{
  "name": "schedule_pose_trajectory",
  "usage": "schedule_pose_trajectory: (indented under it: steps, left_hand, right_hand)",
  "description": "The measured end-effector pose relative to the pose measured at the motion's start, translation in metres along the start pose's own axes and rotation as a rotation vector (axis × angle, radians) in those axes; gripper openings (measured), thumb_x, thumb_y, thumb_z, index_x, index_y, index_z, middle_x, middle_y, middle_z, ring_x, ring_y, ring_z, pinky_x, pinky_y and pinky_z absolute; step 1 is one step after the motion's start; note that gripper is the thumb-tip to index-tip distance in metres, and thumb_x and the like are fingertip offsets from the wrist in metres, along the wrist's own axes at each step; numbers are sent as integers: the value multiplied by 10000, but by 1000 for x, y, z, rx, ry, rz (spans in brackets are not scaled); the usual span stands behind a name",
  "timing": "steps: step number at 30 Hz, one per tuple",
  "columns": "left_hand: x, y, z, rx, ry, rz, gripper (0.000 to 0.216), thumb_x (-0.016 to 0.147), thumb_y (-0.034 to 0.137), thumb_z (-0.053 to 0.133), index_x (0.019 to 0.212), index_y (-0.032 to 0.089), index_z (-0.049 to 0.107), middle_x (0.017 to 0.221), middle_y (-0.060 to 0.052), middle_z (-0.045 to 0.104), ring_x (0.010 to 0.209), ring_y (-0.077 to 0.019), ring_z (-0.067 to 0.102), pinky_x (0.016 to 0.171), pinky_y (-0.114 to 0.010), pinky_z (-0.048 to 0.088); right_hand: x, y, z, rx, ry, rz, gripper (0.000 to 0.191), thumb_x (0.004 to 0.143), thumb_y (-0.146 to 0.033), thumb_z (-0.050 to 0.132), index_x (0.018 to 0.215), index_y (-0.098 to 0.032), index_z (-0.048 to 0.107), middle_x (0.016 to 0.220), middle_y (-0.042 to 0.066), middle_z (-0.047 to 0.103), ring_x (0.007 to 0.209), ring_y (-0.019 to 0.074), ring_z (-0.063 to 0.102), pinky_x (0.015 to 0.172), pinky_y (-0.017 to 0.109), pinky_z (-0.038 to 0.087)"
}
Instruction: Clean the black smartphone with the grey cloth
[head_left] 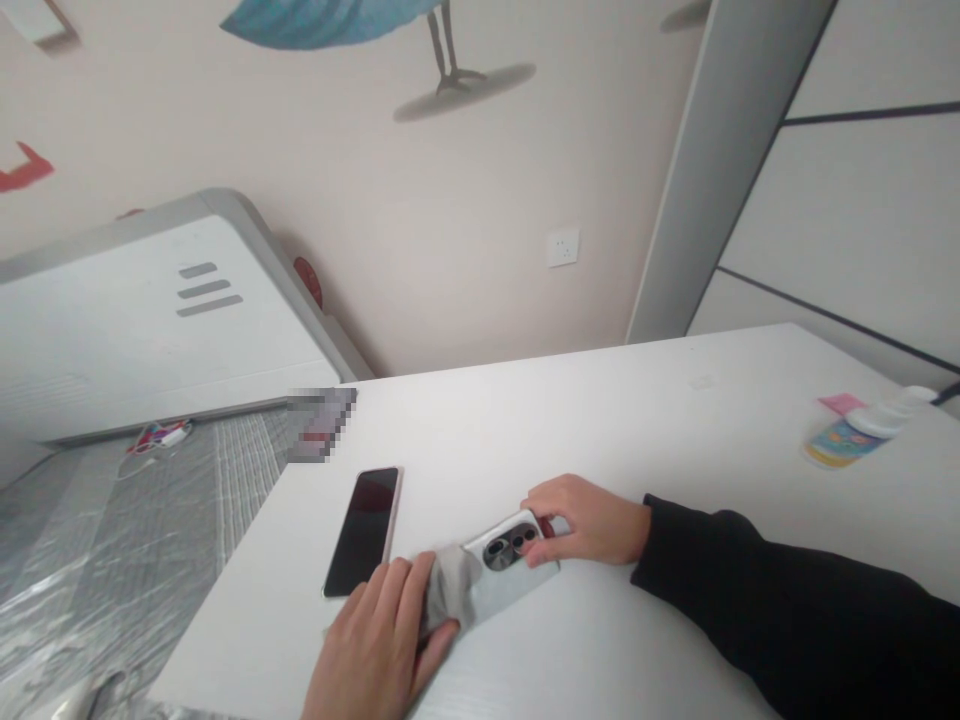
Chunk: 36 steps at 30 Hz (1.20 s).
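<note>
A silver phone (504, 572) lies face down on the white table (637, 440), its camera bump showing. My left hand (379, 640) is closed on a grey cloth (450, 588) that lies over the phone's near end. My right hand (585, 520), in a black sleeve, pinches the phone's far end by the cameras and holds it against the table. A second phone (364, 530) with a dark screen and pinkish edge lies face up just left of them, untouched.
A small bottle (862, 435) lying on its side and a pink slip (841, 403) sit at the table's right end. A bed with a white headboard (150, 320) and a plastic-covered mattress (112, 530) stands on the left. The wall (450, 220) is behind.
</note>
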<state>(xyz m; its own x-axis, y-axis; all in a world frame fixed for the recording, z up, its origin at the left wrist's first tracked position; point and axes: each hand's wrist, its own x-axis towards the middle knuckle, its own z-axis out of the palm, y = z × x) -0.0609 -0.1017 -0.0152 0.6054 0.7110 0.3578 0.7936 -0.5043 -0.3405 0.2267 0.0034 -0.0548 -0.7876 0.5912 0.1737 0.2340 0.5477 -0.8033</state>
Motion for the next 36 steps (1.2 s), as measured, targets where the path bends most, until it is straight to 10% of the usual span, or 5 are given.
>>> schedule_pose_trajectory:
  steps: [13, 24, 28, 31, 36]
  left_hand:
    - [77, 57, 17, -123, -178, -16, 394, 907, 348, 629, 1225, 123, 573, 1014, -88, 703, 875, -268, 669, 728, -399, 587]
    - [24, 25, 14, -223, -185, -90, 501, 998, 361, 532, 1417, 114, 416, 1119, -138, 698, 959, -290, 704, 785, -416, 603]
    - [17, 25, 16, -374, -191, -176, 435, 1030, 354, 452, 1406, 136, 423, 1139, -135, 694, 960, -271, 715, 792, -396, 607]
    - [17, 26, 17, -462, -188, -221, 404, 1042, 353, 426, 1384, 140, 450, 1116, -132, 697, 970, -275, 714, 800, -406, 607]
    - [17, 25, 16, -553, -207, -249, 423, 1057, 388, 404, 1389, 139, 489, 1166, -156, 686, 1054, -294, 683, 888, -450, 590]
  right_hand:
    - [-1, 6, 2, -20, 15, 26, 352, 917, -485, 686, 746, -182, 629, 738, 4, 622, 684, 158, 532, 690, 284, 399]
    - [0, -2, 2, 109, 61, 61, 442, 966, -557, 559, 744, -177, 599, 670, -16, 560, 624, 141, 500, 607, 272, 368]
    - [-1, -1, 1, 183, 78, 31, 318, 1031, -378, 422, 1145, -160, 622, 789, 14, 644, 696, 159, 592, 670, 281, 476]
    - [-2, -3, 2, 166, 117, -17, 423, 975, -283, 513, 1380, -164, 484, 915, 38, 681, 763, 167, 622, 749, 307, 518]
    - [-1, -2, 4, 49, 172, -106, 298, 886, -284, 734, 1165, -209, 660, 1198, 106, 668, 1033, 220, 651, 896, 353, 531]
